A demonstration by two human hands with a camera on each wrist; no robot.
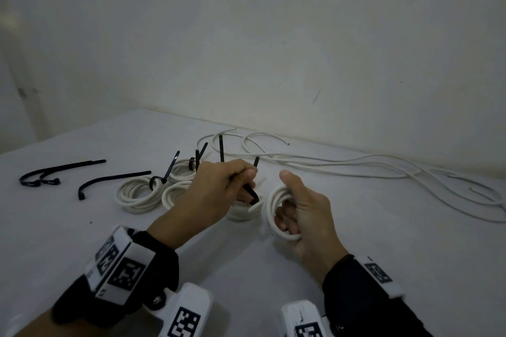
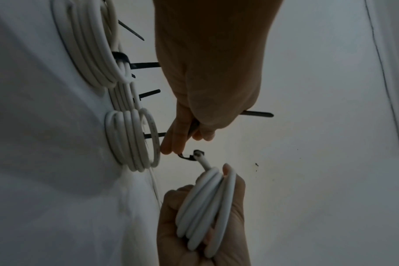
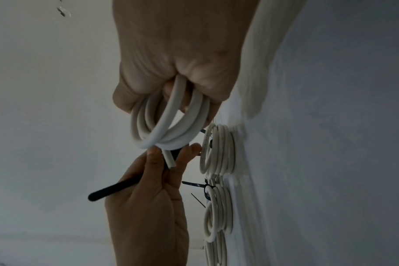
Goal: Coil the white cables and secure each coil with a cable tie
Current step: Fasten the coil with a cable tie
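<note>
Right hand [image 1: 306, 216] grips untied white coil [image 1: 276, 210]; left hand [image 1: 216, 189] pinches black cable tie [image 1: 250, 190] (tip near coil's loose end).

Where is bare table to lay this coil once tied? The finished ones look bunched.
Bare table lies near the wrists, and between the right hand and the loose cables. Crowded: the tied coils behind the left hand; spare ties beyond.
</note>
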